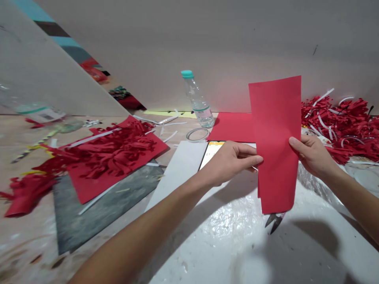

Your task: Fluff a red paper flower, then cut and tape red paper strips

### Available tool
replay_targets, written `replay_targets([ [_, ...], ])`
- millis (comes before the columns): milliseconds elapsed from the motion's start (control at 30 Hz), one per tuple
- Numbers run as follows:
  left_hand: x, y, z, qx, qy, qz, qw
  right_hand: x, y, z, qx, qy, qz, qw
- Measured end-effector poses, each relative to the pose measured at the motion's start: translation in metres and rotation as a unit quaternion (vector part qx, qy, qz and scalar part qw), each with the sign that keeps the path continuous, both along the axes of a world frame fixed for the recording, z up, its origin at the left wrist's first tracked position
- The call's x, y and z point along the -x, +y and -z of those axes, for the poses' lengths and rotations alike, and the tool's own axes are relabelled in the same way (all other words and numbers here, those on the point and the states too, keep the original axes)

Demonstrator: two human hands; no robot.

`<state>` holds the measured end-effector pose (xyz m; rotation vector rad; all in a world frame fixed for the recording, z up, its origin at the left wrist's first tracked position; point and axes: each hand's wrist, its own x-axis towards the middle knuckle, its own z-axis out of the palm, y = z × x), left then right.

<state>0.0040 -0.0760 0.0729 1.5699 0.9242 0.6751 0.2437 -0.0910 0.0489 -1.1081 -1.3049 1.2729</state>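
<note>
A red sheet of paper (pixel 275 138), folded over on itself, stands upright between my hands above the white work surface. My left hand (pixel 233 159) pinches its left edge between thumb and fingers. On the opposite edge, my right hand (pixel 314 154) grips it with the thumb on the near face and the fingers behind. Below the paper, the dark tips of a pair of scissors (pixel 274 223) poke out with blades apart; their handles are hidden. A phone (pixel 215 146) with a lit screen lies partly covered behind my left hand.
Another red sheet (pixel 232 126) lies by the wall, near a water bottle (pixel 199 100) and a tape roll (pixel 197 135). Red paper fringes (pixel 115 152) lie at left over a dark board (pixel 103 219). More fringes (pixel 343 126) heap up at right with white strips.
</note>
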Motion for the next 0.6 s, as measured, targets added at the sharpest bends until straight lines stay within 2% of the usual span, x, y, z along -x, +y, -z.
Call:
replay_targets([
  [200, -0.0013, -0.0018, -0.0008, -0.005, 0.014, -0.005, 1.0, 0.0053, -0.0019, -0.004, 0.014, 0.027, 0.008, 0.999],
  [467, -0.0026, -0.0021, 0.0065, -0.034, 0.036, 0.008, 0.999, 0.0057, -0.0015, 0.0001, -0.001, 0.044, 0.004, 0.999],
  [533, -0.0018, -0.0014, 0.0062, -0.037, 0.034, -0.002, 0.999, 0.0042, -0.0021, -0.0013, -0.02, 0.014, 0.009, 1.0],
  [600, -0.0007, -0.0004, 0.0053, -0.036, 0.025, -0.012, 0.999, 0.0023, -0.004, -0.0052, -0.051, -0.07, 0.037, 0.996],
])
